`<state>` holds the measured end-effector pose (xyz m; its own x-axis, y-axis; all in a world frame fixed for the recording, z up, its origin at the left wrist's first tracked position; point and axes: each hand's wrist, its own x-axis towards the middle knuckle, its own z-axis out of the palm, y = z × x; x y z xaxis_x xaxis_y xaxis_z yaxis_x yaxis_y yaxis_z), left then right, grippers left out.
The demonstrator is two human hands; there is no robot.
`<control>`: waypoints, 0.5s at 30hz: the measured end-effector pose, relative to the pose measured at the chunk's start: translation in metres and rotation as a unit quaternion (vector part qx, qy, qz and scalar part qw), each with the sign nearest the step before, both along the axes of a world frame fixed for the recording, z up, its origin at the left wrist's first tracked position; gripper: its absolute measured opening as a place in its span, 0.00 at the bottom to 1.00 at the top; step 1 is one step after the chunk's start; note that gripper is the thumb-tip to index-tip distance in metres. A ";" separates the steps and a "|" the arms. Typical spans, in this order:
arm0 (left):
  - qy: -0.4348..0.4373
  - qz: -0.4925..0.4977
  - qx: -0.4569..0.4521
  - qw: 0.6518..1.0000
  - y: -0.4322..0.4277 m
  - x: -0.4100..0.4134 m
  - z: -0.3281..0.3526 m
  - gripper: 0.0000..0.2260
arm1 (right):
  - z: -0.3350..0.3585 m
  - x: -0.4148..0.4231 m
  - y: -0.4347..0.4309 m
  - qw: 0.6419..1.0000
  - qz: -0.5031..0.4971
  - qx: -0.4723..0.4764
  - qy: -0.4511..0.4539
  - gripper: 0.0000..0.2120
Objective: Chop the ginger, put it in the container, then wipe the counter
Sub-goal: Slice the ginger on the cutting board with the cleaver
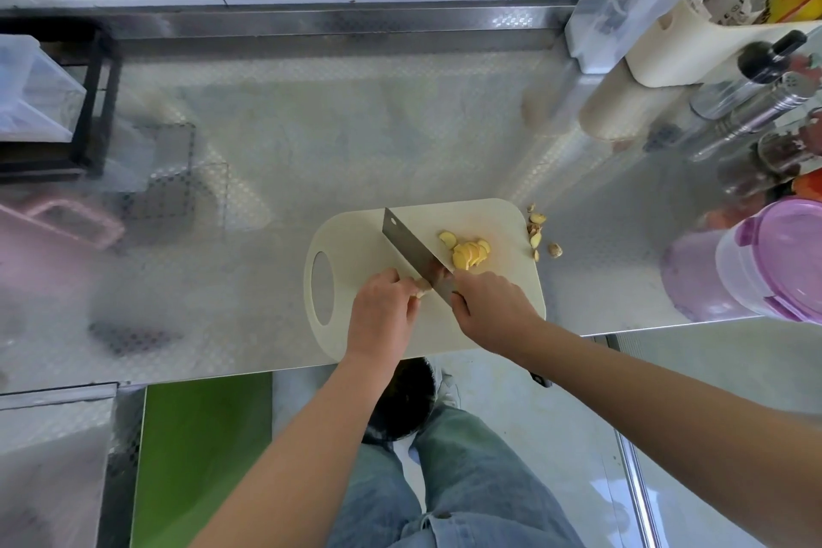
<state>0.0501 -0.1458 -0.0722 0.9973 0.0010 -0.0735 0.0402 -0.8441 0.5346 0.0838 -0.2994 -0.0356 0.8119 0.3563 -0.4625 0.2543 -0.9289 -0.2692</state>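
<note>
A cream cutting board [356, 236] lies on the steel counter [311, 138] near its front edge. My right hand [491, 307] grips the handle of a cleaver [413, 247], whose blade slants across the board. My left hand [384, 307] pinches a small piece of ginger [422, 286] against the blade. A pile of yellow ginger slices [469, 253] lies right of the blade. Ginger peel scraps [540, 234] lie at the board's right edge and on the counter. A clear container with a purple lid [774, 258] stands at the far right.
Bottles and jars [756, 102] and a cream holder [658, 58] crowd the back right. A black rack with a clear bin [40, 102] stands at the left, with a pink basket [66, 227] in front of it. The counter's front edge runs just below the board.
</note>
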 end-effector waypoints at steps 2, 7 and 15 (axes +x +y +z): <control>-0.002 -0.003 -0.002 1.000 0.000 0.000 0.001 0.08 | -0.006 0.003 0.008 1.000 -0.005 0.006 -0.010 0.06; -0.003 -0.001 -0.007 1.000 0.000 0.000 0.001 0.09 | -0.016 0.009 0.018 0.999 -0.015 0.021 -0.030 0.10; 0.006 0.005 0.002 1.000 0.000 -0.001 0.000 0.05 | -0.013 0.008 0.023 0.998 -0.057 0.025 -0.021 0.10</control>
